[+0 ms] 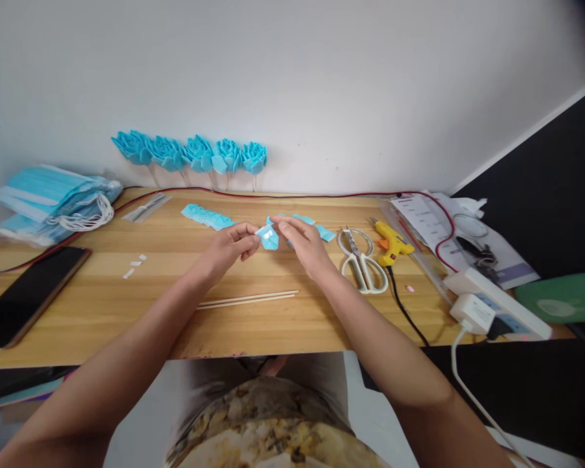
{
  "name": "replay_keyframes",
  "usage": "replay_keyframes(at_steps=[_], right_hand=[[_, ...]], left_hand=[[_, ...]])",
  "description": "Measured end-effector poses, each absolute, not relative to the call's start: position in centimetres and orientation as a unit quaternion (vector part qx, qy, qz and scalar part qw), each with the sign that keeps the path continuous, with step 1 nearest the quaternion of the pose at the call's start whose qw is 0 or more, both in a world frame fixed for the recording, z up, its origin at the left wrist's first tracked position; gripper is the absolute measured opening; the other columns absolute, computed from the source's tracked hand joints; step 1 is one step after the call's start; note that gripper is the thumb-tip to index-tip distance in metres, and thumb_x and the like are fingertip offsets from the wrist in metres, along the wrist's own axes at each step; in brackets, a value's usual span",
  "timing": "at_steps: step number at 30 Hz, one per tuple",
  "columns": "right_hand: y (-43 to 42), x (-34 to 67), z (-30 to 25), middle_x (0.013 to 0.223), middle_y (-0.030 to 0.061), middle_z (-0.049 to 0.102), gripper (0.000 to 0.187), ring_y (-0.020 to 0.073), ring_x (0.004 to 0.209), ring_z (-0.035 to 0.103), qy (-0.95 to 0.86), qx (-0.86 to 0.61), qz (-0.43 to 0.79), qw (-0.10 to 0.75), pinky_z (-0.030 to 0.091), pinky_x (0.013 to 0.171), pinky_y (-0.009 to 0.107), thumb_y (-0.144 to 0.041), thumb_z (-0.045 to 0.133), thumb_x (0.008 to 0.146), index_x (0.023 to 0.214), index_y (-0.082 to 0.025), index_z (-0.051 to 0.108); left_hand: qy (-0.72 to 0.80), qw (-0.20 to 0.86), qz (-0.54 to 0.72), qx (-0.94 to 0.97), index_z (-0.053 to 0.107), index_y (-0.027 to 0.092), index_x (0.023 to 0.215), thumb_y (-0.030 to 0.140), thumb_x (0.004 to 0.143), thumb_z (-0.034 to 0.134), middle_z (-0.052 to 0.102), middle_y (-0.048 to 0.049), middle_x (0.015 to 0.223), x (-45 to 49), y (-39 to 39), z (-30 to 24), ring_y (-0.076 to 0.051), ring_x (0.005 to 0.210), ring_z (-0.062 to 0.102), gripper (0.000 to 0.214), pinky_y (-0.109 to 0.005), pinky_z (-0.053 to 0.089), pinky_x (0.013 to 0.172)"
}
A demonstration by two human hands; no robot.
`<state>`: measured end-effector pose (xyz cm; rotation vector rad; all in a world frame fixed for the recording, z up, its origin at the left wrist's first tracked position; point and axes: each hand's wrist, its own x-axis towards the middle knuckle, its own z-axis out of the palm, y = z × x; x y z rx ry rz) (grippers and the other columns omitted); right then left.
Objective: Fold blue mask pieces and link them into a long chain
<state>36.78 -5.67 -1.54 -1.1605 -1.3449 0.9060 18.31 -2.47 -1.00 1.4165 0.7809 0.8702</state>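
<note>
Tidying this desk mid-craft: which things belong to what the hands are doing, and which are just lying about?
Likely in use: left hand, right hand, blue folded piece, cut blue pieces, wooden sticks, scissors, glue gun, face masks.
Lying about: phone, power strip, papers.

Wall [322, 78]: plain white, matte, a few faint specks, shading a touch grey toward the left side. Light: soft and even, shadows on the wood weak and blurred. Tabletop [102, 286]: light wood, visible straight grain, slight sheen; back edge butts against the wall, front edge runs across the lower half of the view. Past the tabletop's right edge: a near-black surface [556, 195], split from the white wall by a pale diagonal strip [531, 134] that drops toward the back right corner. Below the front edge, both ends: dark. Floor: can't tell.
</note>
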Motion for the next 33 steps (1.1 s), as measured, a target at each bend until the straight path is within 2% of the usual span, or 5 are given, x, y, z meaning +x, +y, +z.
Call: replay_keyframes(at_steps=[8,14,20,26,33], right_hand=[[-5.4,36.3,-2.3,0.077,-0.001,0.069,0.021,0.0146,0.074,0.061,-0.551,-0.478,0.451,0.515,0.048,0.074,0.028,-0.041,0.068,0.076,0.079,-0.021,0.07],[-5.5,36.2,-2.4,0.071,-0.0022,0.064,0.019,0.0121,0.067,0.055,-0.581,-0.473,0.437,0.497,0.042,0.067,0.026,-0.039,0.066,0.077,0.077,-0.019,0.067],[-5.7,36.3,-2.1,0.068,-0.0038,0.059,0.022,0.0112,0.064,0.049,-0.6,-0.468,0.437,0.48,0.039,0.064,0.026,-0.041,0.065,0.077,0.071,-0.019,0.061],[-5.8,36.5,-2.0,0.066,-0.004,0.051,0.025,0.0112,0.063,0.043,-0.636,-0.493,0.402,0.437,0.032,0.062,0.027,-0.042,0.061,0.08,0.069,-0.02,0.059],[-5.7,36.4,-1.9,0.065,-0.0041,0.05,0.026,0.0109,0.062,0.041,-0.629,-0.489,0.404,0.449,0.032,0.061,0.026,-0.043,0.061,0.08,0.068,-0.02,0.057]], left_hand=[[0.375,0.555,0.375,0.641,0.056,0.017,0.062,0.045,0.079,0.063,0.051,0.0013,0.056,18.4,-2.6,-0.4,-0.01,0.053,0.041,0.033,-0.025,0.034,0.054],[0.391,0.527,0.373,0.656,0.063,0.017,0.076,0.051,0.069,0.075,0.057,0.0016,0.065,18.6,-2.2,-1.2,-0.01,0.058,0.043,0.037,-0.023,0.032,0.053],[0.366,0.515,0.351,0.691,0.057,0.018,0.07,0.05,0.077,0.064,0.051,0.0021,0.061,18.1,-1.9,-1.5,-0.011,0.057,0.041,0.034,-0.024,0.032,0.055],[0.355,0.399,0.318,0.783,0.051,0.019,0.071,0.041,0.085,0.051,0.048,0.0031,0.061,17.6,-1.4,-1.3,-0.012,0.058,0.042,0.026,-0.025,0.031,0.057],[0.398,0.369,0.34,0.768,0.052,0.019,0.076,0.042,0.087,0.051,0.057,-0.0001,0.066,17.8,-1.5,-1.8,-0.016,0.064,0.052,0.025,-0.028,0.039,0.062]])
